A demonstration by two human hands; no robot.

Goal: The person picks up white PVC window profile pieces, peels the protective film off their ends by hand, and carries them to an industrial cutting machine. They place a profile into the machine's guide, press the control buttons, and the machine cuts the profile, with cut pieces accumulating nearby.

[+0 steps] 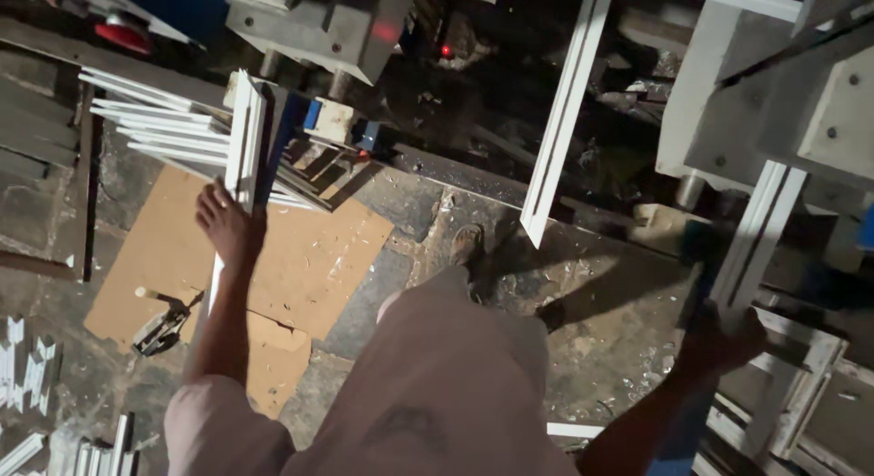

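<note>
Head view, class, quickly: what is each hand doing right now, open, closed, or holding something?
Left hand: closed on an upright white frame strip.
Right hand: closed around the lower end of another white strip.

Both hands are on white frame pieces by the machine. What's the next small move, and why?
Probably steady the upright white profile with the left hand first: it stands on end beside the stacked strips, while the right hand already grips its own profile.

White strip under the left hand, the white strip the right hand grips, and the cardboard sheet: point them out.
white upright strip (244, 135), head view, upper face.
white channel strip (760, 226), head view, mid length.
cardboard sheet (309, 258), head view, bare middle.
</note>
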